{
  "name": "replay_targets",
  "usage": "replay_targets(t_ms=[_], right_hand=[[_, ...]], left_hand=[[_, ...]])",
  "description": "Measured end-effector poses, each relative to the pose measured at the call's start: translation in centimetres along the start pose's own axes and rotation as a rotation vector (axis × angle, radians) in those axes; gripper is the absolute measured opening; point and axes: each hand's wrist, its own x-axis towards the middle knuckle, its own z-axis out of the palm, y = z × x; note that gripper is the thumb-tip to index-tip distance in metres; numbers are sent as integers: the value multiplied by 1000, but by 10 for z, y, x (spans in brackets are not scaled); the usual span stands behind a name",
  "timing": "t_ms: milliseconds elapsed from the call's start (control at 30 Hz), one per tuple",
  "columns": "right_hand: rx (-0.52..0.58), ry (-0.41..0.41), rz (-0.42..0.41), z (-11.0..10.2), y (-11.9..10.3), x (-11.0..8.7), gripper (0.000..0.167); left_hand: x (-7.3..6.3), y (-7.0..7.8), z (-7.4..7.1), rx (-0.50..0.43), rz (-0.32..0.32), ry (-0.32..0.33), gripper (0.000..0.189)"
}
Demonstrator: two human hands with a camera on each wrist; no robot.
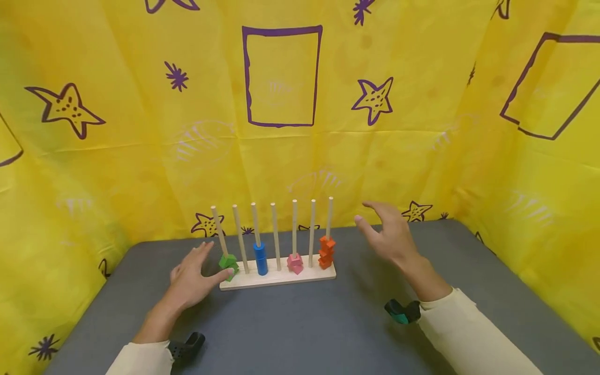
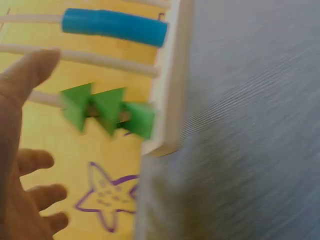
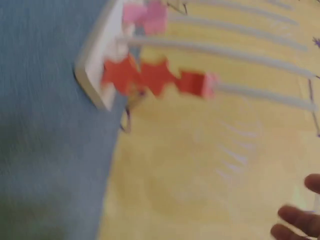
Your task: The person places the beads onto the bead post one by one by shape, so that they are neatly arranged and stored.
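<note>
A pale wooden base (image 1: 276, 280) with several upright pegs stands on the table. Green triangular pieces (image 2: 107, 107) are stacked on its leftmost peg, and blue cylindrical pieces (image 1: 260, 259) on the third. Toward the right, a pink stack (image 1: 295, 264) and orange star-edged pieces (image 3: 156, 76) sit on their pegs, the orange on the last. My left hand (image 1: 192, 281) is beside the green stack with fingers spread; its thumb overlaps the green pieces in the head view. Right of the base, my right hand (image 1: 391, 237) hovers with thumb and fingers apart, holding nothing.
Behind the base hangs a yellow cloth (image 1: 281, 172) with purple stars and frames, which also lines both sides. A grey tabletop (image 1: 300, 333) spreads in front. Dark wrist devices (image 1: 403, 311) are worn at both cuffs. Three pegs, such as the middle peg (image 1: 275, 234), are bare.
</note>
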Motion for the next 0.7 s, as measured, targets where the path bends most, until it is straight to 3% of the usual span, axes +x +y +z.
replay_targets(t_ms=[100, 233, 500, 700], right_hand=[[-155, -12, -38, -20, 2, 3, 52], [-286, -69, 16, -36, 5, 3, 62], [-448, -240, 219, -46, 11, -1, 83], [-475, -285, 260, -45, 13, -1, 87]], left_hand=[[0, 4, -18, 88, 5, 75, 100], [1, 9, -36, 175, 1, 144, 99], [6, 13, -54, 238, -42, 79, 99], [7, 15, -60, 238, -61, 75, 101]])
